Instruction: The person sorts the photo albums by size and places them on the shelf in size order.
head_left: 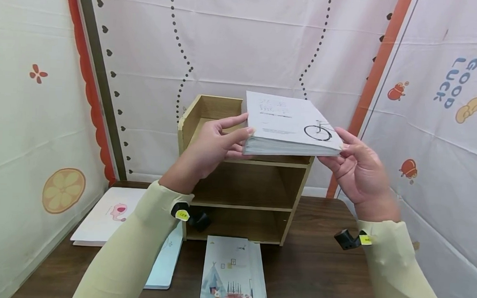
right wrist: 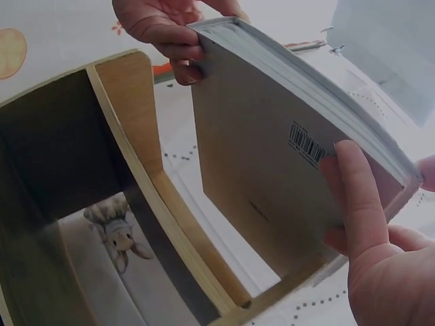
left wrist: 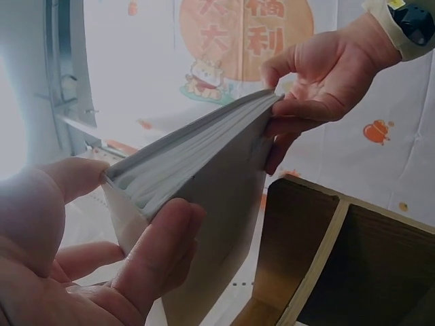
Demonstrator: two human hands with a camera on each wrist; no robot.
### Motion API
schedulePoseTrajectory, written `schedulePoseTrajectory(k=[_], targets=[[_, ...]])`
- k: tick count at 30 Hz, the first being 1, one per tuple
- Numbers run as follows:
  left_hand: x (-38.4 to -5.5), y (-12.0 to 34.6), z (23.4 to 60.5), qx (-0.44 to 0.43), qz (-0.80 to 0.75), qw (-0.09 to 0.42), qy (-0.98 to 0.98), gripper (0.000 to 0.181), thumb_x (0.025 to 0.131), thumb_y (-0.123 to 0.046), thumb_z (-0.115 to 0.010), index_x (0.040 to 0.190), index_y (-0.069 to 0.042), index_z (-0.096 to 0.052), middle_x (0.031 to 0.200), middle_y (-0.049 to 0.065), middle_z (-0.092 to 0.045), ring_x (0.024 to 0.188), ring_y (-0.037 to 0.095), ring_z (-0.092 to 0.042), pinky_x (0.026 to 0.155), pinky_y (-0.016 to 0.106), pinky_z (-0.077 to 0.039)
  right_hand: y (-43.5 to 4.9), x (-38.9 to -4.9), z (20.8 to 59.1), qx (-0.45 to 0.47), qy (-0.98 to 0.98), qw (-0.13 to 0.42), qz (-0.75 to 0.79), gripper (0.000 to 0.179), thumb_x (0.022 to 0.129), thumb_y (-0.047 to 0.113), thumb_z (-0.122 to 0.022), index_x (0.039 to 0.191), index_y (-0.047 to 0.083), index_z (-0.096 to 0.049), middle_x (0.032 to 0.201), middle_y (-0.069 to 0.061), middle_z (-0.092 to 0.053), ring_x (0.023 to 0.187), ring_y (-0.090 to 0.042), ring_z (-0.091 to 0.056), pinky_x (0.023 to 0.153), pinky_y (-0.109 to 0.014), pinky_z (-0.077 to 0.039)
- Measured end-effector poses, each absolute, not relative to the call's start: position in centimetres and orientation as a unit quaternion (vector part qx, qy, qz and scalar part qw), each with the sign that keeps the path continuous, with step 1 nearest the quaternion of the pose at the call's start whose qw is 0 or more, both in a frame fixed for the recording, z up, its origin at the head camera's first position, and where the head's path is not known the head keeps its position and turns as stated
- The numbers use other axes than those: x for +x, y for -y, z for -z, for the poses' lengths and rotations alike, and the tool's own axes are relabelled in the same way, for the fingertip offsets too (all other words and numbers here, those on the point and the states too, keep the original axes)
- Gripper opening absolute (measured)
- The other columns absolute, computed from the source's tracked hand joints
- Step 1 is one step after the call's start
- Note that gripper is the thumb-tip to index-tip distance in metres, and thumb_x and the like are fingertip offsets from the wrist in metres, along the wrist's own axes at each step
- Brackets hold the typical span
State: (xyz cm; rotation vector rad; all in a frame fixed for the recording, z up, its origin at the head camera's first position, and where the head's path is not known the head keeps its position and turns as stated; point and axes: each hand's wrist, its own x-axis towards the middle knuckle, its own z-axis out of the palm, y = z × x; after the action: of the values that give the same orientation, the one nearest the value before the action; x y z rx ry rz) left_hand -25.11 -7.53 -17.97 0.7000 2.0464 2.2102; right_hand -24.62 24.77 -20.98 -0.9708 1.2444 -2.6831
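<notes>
Both hands hold up a thick white book (head_left: 289, 124) with a bicycle on its cover, above the upper part of a small wooden shelf (head_left: 242, 162). The left hand (head_left: 212, 143) grips its left edge, thumb along the corner and fingers beneath. At the opposite edge the right hand (head_left: 357, 169) pinches the near corner, fingers spread under the back cover. The left wrist view shows the pages (left wrist: 183, 149) between the covers. A barcode (right wrist: 307, 142) on the underside faces the right wrist camera.
On the brown table (head_left: 321, 268), books with a tent picture (head_left: 229, 273) lie before the shelf. To the left are a white book (head_left: 107, 214) with a pink animal and a pale blue one (head_left: 163, 263). A rabbit picture (right wrist: 119, 241) shows within the shelf. Printed curtains (head_left: 247, 42) surround the table.
</notes>
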Motion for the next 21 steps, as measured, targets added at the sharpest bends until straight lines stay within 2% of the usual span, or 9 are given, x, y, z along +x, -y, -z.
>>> schedulePoseTrajectory(k=[3,9,21], targets=[[-25.2,8.2,18.2,0.223,-0.714,0.021,-0.664,0.056,0.1,-0.02,-0.069,0.153,-0.022,-0.05,0.131,0.018,-0.067,0.083,0.021,-0.076,0.083,0.038,-0.064,-24.1,-24.7,21.2,-0.313,-0.399,0.01,0.862,0.043,0.107,-0.003,-0.039,0.149,-0.004,-0.046,0.15,-0.02,-0.054,0.117,-0.033,-0.07,0.096,-0.04,-0.058],[-25.2,9.1,18.6,0.217,-0.721,0.016,-0.658,0.055,0.101,-0.02,-0.067,0.153,-0.021,-0.05,0.132,0.018,-0.066,0.08,0.02,-0.076,0.081,0.036,-0.064,-23.1,-25.1,21.6,-0.323,-0.406,0.011,0.855,0.047,0.107,-0.003,-0.038,0.154,-0.007,-0.037,0.147,-0.021,-0.056,0.117,-0.032,-0.07,0.096,-0.04,-0.058],[-25.1,10.4,19.0,0.207,-0.716,0.006,-0.667,0.053,0.101,-0.022,-0.067,0.152,-0.023,-0.051,0.132,0.017,-0.064,0.08,0.018,-0.075,0.082,0.031,-0.063,-21.9,-25.6,22.1,-0.311,-0.412,0.007,0.857,0.05,0.107,-0.002,-0.04,0.156,-0.006,-0.033,0.145,-0.02,-0.058,0.111,-0.03,-0.073,0.09,-0.037,-0.062]])
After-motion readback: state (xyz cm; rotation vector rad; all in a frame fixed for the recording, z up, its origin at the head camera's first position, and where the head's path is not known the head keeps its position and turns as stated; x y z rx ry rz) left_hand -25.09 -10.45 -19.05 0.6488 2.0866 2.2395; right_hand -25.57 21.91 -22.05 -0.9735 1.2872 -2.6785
